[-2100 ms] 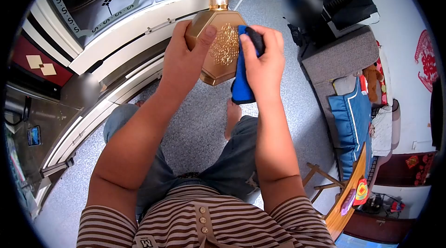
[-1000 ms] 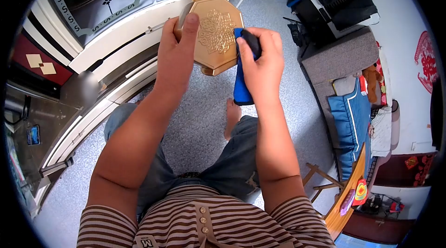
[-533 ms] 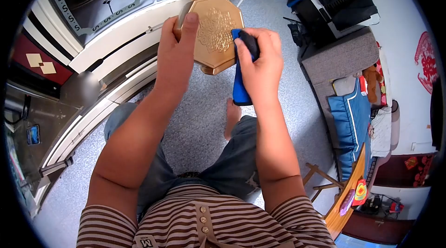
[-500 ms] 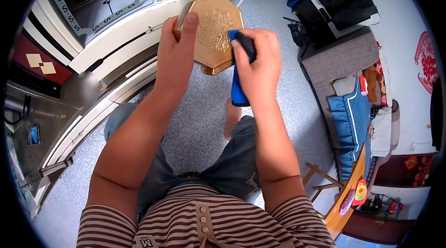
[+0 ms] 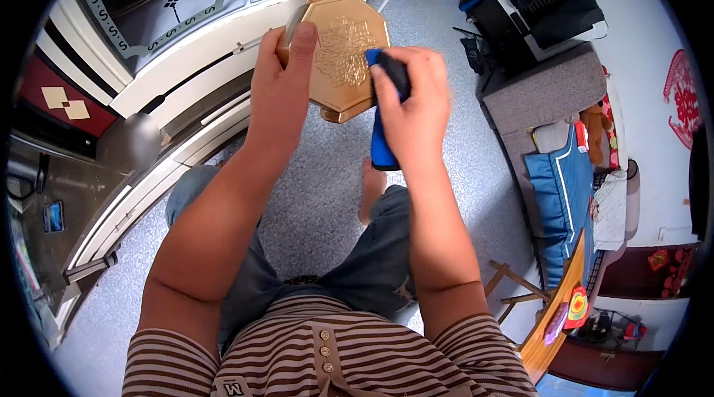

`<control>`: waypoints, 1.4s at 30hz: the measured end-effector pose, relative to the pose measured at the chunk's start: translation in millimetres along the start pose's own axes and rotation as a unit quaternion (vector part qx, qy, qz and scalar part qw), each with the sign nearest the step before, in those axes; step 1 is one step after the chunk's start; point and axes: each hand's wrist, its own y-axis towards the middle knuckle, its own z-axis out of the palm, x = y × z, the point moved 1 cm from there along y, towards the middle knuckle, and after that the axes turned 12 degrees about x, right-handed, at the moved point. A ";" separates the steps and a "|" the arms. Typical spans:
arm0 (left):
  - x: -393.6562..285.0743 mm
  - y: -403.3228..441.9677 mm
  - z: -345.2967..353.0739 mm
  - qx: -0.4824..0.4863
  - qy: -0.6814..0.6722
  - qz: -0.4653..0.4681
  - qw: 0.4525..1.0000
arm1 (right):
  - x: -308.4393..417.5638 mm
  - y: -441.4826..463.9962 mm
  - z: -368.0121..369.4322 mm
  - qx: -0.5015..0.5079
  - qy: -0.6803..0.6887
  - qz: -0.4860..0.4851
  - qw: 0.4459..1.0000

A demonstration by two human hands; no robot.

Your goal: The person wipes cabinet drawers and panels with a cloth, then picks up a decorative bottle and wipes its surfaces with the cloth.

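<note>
A gold, many-sided bottle [image 5: 343, 55] with a raised flower pattern and a turquoise-topped neck is held up in front of me. My left hand [image 5: 286, 73] grips its left side, thumb across the front face and fingers behind it. My right hand [image 5: 416, 95] is closed on a blue and black cloth [image 5: 384, 148], which touches the right edge of the bottle's face. Part of the cloth hangs below the fingers. The top of the bottle is cut by the frame's upper edge.
Glass-doored cabinet [image 5: 178, 84] with white frames runs along the left. A grey sofa [image 5: 547, 88] with a blue cover [image 5: 554, 196] stands to the right, near a wooden table [image 5: 554, 315]. Speckled floor [image 5: 312, 196] lies below my hands.
The bottle and my left hand have shifted down very slightly. Both hands keep the same hold, and the cloth stays against the bottle's right edge.
</note>
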 end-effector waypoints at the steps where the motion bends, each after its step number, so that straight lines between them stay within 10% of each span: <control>1: 1.2 0.6 -1.0 -0.002 -0.005 0.005 1.000 | 6.7 -2.2 3.0 0.011 -0.001 -0.021 1.000; 38: 7.3 4.1 -3.5 0.050 0.004 -0.031 0.998 | 16.7 -7.9 0.6 0.111 0.039 -0.057 0.991; 42: 0.0 -0.2 1.9 0.060 0.033 -0.044 0.997 | -18.8 3.7 -2.4 -0.025 0.003 0.059 0.998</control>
